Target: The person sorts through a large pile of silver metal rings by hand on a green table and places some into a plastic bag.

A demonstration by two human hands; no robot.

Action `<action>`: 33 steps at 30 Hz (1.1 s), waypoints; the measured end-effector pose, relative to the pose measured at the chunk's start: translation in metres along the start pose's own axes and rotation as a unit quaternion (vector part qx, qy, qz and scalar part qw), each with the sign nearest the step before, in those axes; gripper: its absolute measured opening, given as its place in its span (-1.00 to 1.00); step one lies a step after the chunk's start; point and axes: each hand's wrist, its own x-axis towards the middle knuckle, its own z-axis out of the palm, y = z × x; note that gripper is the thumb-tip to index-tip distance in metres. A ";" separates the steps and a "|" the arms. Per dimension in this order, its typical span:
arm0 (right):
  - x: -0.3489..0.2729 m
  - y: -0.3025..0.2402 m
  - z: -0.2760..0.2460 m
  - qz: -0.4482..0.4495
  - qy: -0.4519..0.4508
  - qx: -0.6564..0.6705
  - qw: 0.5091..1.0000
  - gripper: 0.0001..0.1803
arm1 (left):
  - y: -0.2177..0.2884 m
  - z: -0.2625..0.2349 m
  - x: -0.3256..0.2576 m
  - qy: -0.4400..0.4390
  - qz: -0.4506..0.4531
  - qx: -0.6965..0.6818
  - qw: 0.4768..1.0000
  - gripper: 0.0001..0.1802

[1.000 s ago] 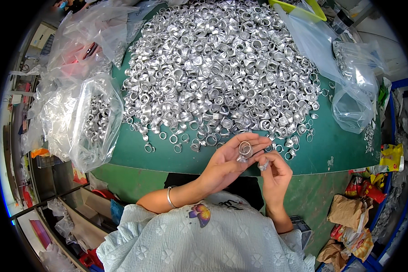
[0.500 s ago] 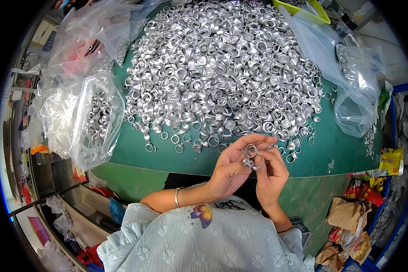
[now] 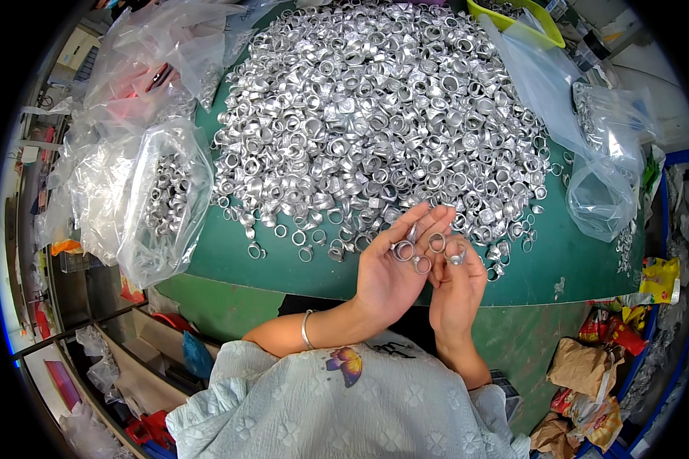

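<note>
Over the near edge of a heap of silver metal rings [image 3: 375, 115], both hands are close together. My left hand [image 3: 386, 283] is turned palm up with its fingers stretched out, and several rings [image 3: 403, 250] lie across its palm and fingers. Right beside it, my right hand [image 3: 455, 298] has its fingers curled in, with a silver ring [image 3: 456, 255] pinched between thumb and fingers. Another ring [image 3: 436, 242] sits where the two hands meet; I cannot tell which one carries it. Some of the right fingertips are hidden.
The heap covers much of a green table [image 3: 298, 279]. On the left lies a clear plastic bag [image 3: 168, 229] with rings inside, and at the right a second clear bag [image 3: 601, 199]. A yellow-green basket [image 3: 547, 34] stands far right. Packets and a brown paper bag [image 3: 586, 363] lie right of the table.
My left fingers have opened out, spreading the rings that were bunched between both hands. My right hand has drawn slightly away, and a ring now shows at its fingertips.
</note>
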 end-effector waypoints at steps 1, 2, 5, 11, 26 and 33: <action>0.001 0.000 -0.001 0.018 -0.005 0.025 1.000 -0.81 | 0.002 0.000 0.001 0.011 -0.011 -0.009 1.000 -0.53; 0.003 -0.001 -0.001 0.033 -0.004 0.035 0.999 -0.81 | 0.005 0.000 0.002 0.023 -0.022 -0.018 0.999 -0.53; 0.005 -0.007 0.000 0.081 0.010 0.069 0.994 -0.79 | 0.010 0.002 0.000 0.031 -0.041 -0.038 0.998 -0.51; 0.007 -0.015 -0.006 0.142 -0.003 0.138 0.980 -0.78 | 0.023 -0.011 -0.005 0.057 -0.088 -0.054 0.993 -0.51; 0.005 -0.016 -0.009 0.226 -0.022 0.163 0.960 -0.78 | 0.039 0.005 -0.017 0.015 -0.126 0.184 0.975 -0.49; 0.009 -0.017 -0.014 0.233 -0.037 0.126 0.964 -0.81 | 0.045 0.002 -0.020 -0.002 -0.137 0.198 0.970 -0.49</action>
